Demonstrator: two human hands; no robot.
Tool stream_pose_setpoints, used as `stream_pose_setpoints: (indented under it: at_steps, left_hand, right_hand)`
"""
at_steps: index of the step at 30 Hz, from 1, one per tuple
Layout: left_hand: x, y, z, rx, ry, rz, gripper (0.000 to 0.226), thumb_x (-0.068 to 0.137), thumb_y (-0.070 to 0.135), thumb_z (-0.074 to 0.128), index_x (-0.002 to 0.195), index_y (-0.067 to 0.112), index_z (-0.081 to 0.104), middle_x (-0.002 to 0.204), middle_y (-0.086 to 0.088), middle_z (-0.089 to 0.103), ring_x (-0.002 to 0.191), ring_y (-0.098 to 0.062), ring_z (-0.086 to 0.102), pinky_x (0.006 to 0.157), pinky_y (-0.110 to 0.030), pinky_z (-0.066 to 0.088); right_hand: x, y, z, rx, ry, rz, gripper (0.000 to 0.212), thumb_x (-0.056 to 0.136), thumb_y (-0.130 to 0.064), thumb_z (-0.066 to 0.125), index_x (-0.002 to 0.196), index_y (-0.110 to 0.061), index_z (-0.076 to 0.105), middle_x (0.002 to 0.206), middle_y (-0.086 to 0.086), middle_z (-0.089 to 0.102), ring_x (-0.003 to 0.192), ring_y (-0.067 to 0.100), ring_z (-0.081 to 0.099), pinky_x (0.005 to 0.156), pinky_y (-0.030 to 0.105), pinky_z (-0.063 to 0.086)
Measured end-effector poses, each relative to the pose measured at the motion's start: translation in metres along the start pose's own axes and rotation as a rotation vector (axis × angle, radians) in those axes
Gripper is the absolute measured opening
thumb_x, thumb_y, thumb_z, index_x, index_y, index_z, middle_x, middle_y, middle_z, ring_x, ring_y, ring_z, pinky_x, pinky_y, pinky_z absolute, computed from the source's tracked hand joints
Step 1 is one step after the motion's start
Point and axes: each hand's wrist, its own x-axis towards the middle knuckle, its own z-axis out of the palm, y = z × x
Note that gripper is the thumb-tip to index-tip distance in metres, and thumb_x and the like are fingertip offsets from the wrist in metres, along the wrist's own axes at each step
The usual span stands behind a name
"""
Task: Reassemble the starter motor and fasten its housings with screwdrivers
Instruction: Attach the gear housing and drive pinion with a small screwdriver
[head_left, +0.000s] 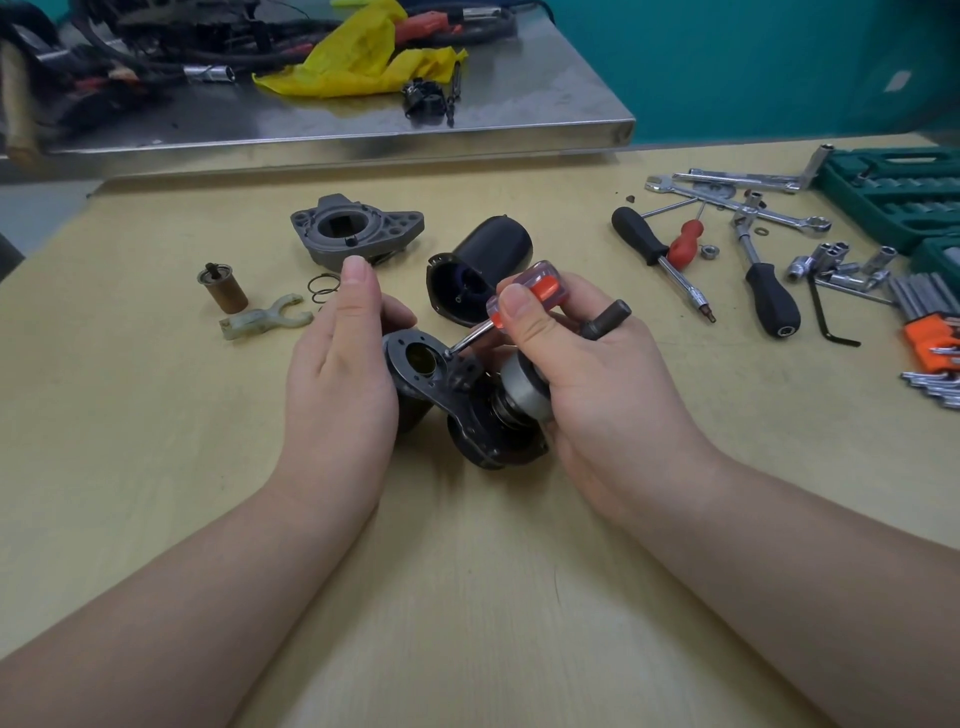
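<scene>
On the wooden table my left hand (343, 364) grips the dark starter motor housing (441, 395) from the left, steadying it. My right hand (576, 358) holds a small screwdriver (519, 296) with a clear and orange handle; its tip sits at a screw on the housing's flat plate. A short dark rod (608, 319) sticks out between my right fingers. The silver gear end (524, 387) of the motor lies under my right palm. Behind lie the black cylindrical motor case (483, 265), the grey aluminium nose housing (358, 228), a spring (324, 288), a brass plunger (223, 286) and a pale fork lever (265, 319).
To the right lie black-handled drivers (769, 296), a red-handled screwdriver (685, 241), wrenches (727, 195), sockets (831, 265), hex keys (930, 312) and a green tool case (893, 192). A steel tray (363, 124) at the back holds cables and a yellow cloth (363, 57).
</scene>
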Motion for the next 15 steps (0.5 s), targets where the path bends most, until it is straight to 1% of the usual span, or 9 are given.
stream_pose_setpoints:
  at_steps: [3,6,8,9,10,13,15]
  left_hand:
    - [-0.0016,-0.0002,0.0001,0.039,-0.006,0.037,0.065,0.105,0.071,0.036,0.088,0.018,0.071,0.088,-0.007,0.075,0.07,-0.006,0.065,0.057,-0.014,0.048]
    - [-0.0041,-0.0003,0.0001,0.061,-0.023,0.054,0.065,0.105,0.071,0.035,0.09,0.019,0.071,0.093,-0.006,0.074,0.082,-0.015,0.068,0.067,-0.018,0.05]
    - [-0.0061,0.0001,0.0003,0.094,-0.025,0.069,0.064,0.104,0.073,0.035,0.09,0.021,0.071,0.094,0.0,0.073,0.087,-0.013,0.067,0.07,-0.016,0.048]
    - [-0.0069,0.0003,0.0004,0.102,-0.023,0.074,0.064,0.103,0.074,0.035,0.09,0.023,0.071,0.095,0.002,0.073,0.086,-0.011,0.066,0.069,-0.014,0.047]
    - [-0.0074,0.0004,0.0004,0.102,-0.022,0.075,0.064,0.102,0.075,0.035,0.09,0.024,0.072,0.095,0.003,0.073,0.086,-0.01,0.066,0.07,-0.014,0.047]
    - [-0.0074,0.0006,0.0005,0.083,-0.025,0.062,0.062,0.1,0.076,0.038,0.09,0.025,0.072,0.094,0.0,0.074,0.088,-0.016,0.068,0.076,-0.03,0.05]
    - [-0.0066,0.0002,0.0008,0.056,-0.04,0.059,0.056,0.099,0.072,0.044,0.088,0.025,0.071,0.092,-0.002,0.074,0.085,-0.018,0.067,0.076,-0.034,0.051]
  right_hand:
    - [0.0011,0.0003,0.0009,0.003,0.012,-0.003,0.018,0.093,-0.041,0.073,0.094,-0.025,0.078,0.102,0.019,0.077,0.107,0.045,0.072,0.098,0.069,0.056]
    - [0.0013,0.0014,0.0004,-0.006,0.014,-0.008,0.017,0.093,-0.042,0.073,0.095,-0.026,0.078,0.101,0.017,0.078,0.106,0.044,0.073,0.098,0.069,0.056]
    - [0.0002,0.0026,0.0001,-0.028,0.012,-0.028,0.018,0.094,-0.043,0.073,0.097,-0.026,0.077,0.098,0.013,0.079,0.103,0.042,0.074,0.097,0.069,0.056]
    - [-0.0005,0.0029,0.0,-0.037,0.013,-0.035,0.018,0.095,-0.043,0.072,0.098,-0.026,0.077,0.097,0.011,0.079,0.102,0.04,0.075,0.096,0.068,0.057]
    - [-0.0011,0.0034,0.0002,-0.043,0.015,-0.039,0.018,0.095,-0.043,0.072,0.098,-0.025,0.076,0.096,0.01,0.079,0.101,0.04,0.075,0.095,0.068,0.057]
    - [-0.0013,0.0036,0.0003,-0.054,0.023,-0.04,0.02,0.094,-0.044,0.073,0.098,-0.024,0.076,0.097,0.012,0.079,0.102,0.041,0.074,0.094,0.069,0.057]
    - [-0.0014,0.0029,0.0006,-0.057,0.027,-0.027,0.023,0.093,-0.045,0.073,0.097,-0.022,0.076,0.098,0.014,0.078,0.102,0.043,0.073,0.094,0.069,0.057]
